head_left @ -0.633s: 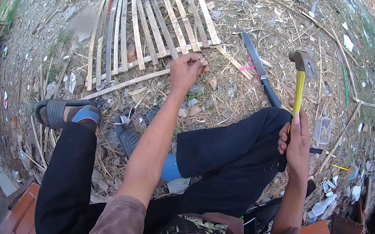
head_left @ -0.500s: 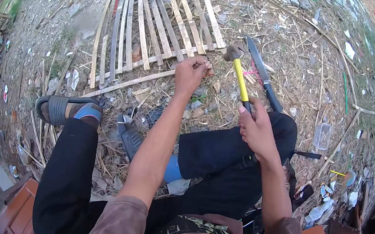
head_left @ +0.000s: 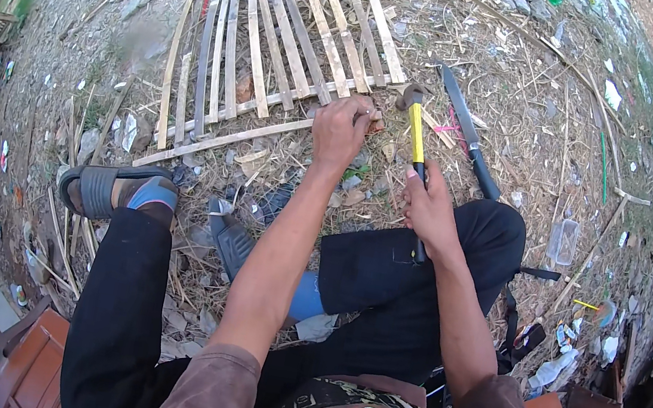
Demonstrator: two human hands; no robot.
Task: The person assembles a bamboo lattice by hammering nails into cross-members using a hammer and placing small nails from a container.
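Note:
My right hand point(head_left: 429, 209) is wrapped round the black grip of a claw hammer with a yellow shaft point(head_left: 417, 134), its metal head pointing away from me. Left of the hammer head, my left hand point(head_left: 339, 132) is closed with its knuckles up, near the ground. Whatever its fingertips pinch is too small or hidden to name. A reddish-brown lump point(head_left: 375, 124) shows beside those fingers. Just beyond lies a panel of wooden slats point(head_left: 252, 33), fanned out across a crosswise strip point(head_left: 280, 98). A loose strip point(head_left: 224, 140) runs from near my left hand toward my left sandal.
A large knife point(head_left: 464, 119) with a black handle lies right of the hammer, near pink string point(head_left: 446, 128). A clear plastic container point(head_left: 563, 241) sits farther right. My sandalled foot point(head_left: 114, 193) is at left. Straw, stones and litter cover the ground.
My left hand has rolled so its knuckles show more, its fingers curling near the reddish-brown lump. The hammer in my right hand has tilted more upright and come slightly nearer me.

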